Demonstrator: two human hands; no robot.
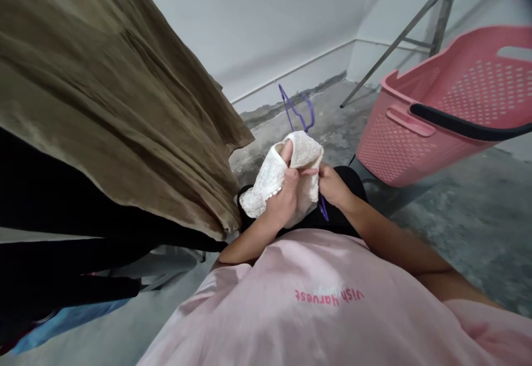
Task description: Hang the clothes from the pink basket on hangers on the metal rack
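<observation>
In front of my lap, both hands are at a small white lace garment with a scalloped trim. My left hand is closed around its left side, and some fingers go inside the opening. At the garment's right edge, my right hand is closed on the cloth, one finger pointing left across it. A purple hanger shows beyond the garment, and a short purple piece sticks out below my right hand. The hanger's middle is hidden, and I cannot tell whether my right fingers also grip it.
At the right stands a pink perforated laundry basket with a black handle. Brown cloth and black clothes hang close on my left. A metal stand leans near the white wall. Blue fabric lies low at the left.
</observation>
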